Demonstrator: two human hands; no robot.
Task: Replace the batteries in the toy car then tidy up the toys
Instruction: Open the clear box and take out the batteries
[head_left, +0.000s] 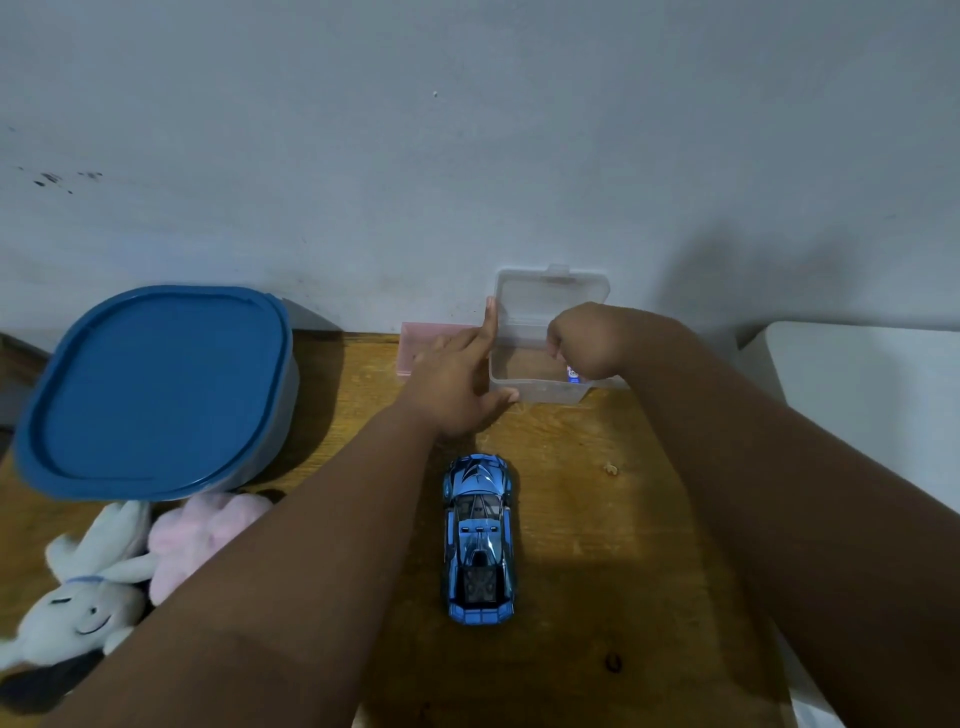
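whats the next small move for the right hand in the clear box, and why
Probably pinch the small blue-and-white item, likely a battery, and lift it out: the right hand is curled inside the open clear box beside it, the left hand braces the box's side.

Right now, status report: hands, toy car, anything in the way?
Left hand flat against clear box, steadying it. Right hand curled inside box, grip hidden. Toy car upright on table, untouched. Nothing blocking it.

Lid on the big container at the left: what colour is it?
Plain solid blue. The lid shows best in the head view, the only one here.
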